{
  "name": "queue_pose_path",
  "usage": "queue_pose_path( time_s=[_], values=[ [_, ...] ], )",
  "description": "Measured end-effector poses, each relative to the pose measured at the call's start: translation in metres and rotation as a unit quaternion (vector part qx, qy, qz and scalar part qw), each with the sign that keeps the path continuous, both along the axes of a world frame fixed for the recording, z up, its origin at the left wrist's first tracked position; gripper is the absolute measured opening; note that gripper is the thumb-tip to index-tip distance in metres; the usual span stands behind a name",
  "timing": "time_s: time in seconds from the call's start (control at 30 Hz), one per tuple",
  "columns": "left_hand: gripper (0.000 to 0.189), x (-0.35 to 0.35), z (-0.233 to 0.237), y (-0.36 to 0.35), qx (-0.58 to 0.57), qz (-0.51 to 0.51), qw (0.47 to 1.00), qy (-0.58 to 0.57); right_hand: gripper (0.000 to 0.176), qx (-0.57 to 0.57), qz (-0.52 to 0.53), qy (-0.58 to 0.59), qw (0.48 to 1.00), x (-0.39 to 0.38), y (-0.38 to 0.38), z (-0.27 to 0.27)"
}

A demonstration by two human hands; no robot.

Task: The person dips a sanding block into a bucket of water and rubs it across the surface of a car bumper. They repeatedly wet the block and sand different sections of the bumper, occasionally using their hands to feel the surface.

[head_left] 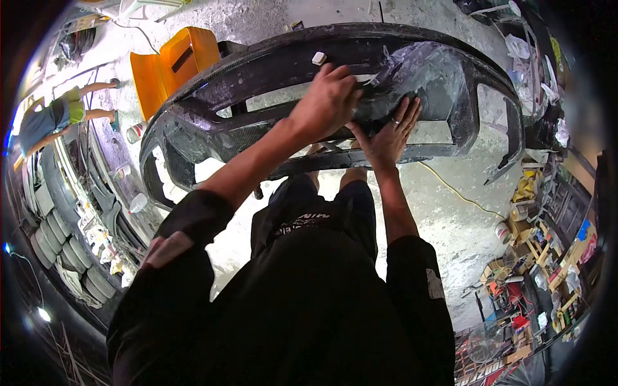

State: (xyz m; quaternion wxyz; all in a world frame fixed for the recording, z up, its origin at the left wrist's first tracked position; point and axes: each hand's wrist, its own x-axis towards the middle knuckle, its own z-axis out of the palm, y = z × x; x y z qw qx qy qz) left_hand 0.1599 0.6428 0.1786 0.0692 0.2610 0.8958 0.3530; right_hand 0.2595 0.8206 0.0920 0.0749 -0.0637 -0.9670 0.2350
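A pale, blotchy floor (460, 257) is filling most of what I am seeing from far away. A long black car bumper (375, 110) is stretching across the view at 12 o'clock, with bits of floor showing through its big holes. A messy pile of tools (528, 276) is spreading out near 4 o'clock. Another person (48, 122) in a blue top is showing up between 9 and 10 o'clock. A bright orange piece (164, 83) is sitting just past the bumper's edge, between 10 and 11 o'clock.

I am laying my right hand (389, 138) on the bumper, near 2 o'clock. Its grip is opening out flat, with the fingers spreading on the black part and holding nothing I can see. I am curling the fingers of my left hand (328, 100) over the bumper at 12 o'clock. The back of the hand is hiding that grip, so I cannot tell how far it is opening or if it is holding something. A small white block (319, 58) is sitting just beyond its knuckles. A tiny ring (396, 121) is circling one right finger.
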Motion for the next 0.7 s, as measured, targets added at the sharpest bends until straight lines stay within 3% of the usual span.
queue_pose_path(
  time_s=[0.1, 0.17, 0.23, 0.3, 0.37, 0.4, 0.43, 0.5, 0.53, 0.7],
  values=[
    [0.015, -0.013, -0.028, 0.024, 0.101, 0.033, 0.993, 0.047, 0.149, -0.012, -0.002, 0.005, 1.0, -0.004, -0.003, 0.003],
    [0.016, 0.001, -0.002, 0.002, 0.094, 0.043, 0.994, 0.019, 0.145, -0.034, -0.003, -0.006, 0.999, -0.001, -0.003, 0.011],
    [0.016, 0.016, 0.024, -0.031, 0.111, 0.173, 0.978, -0.032, 0.142, -0.044, 0.002, -0.009, 0.999, -0.002, -0.004, 0.016],
    [0.018, 0.029, 0.031, -0.075, 0.094, 0.238, 0.963, -0.079, 0.139, -0.048, -0.002, -0.015, 0.999, -0.001, 0.003, 0.023],
    [0.019, 0.043, 0.033, -0.109, 0.114, 0.297, 0.94, -0.122, 0.132, -0.092, 0.062, 0.046, 0.993, 0.001, 0.011, 0.03],
    [0.019, 0.05, 0.031, -0.122, 0.121, 0.299, 0.939, -0.121, 0.12, -0.061, 0.082, 0.072, 0.992, -0.002, 0.011, 0.04],
    [0.018, 0.057, 0.028, -0.133, 0.128, 0.316, 0.932, -0.124, 0.12, -0.057, 0.085, 0.072, 0.992, -0.01, 0.011, 0.049],
    [0.017, 0.063, 0.026, -0.148, 0.138, 0.335, 0.923, -0.128, 0.107, -0.013, 0.15, 0.009, 0.989, -0.026, 0.007, 0.066],
    [0.018, 0.063, 0.027, -0.154, 0.128, 0.323, 0.93, -0.117, 0.091, 0.012, 0.171, 0.013, 0.985, -0.035, 0.003, 0.069],
    [0.019, 0.06, 0.03, -0.163, 0.145, 0.317, 0.931, -0.112, 0.073, 0.042, 0.252, 0.003, 0.967, -0.046, -0.026, 0.077]
  ],
)
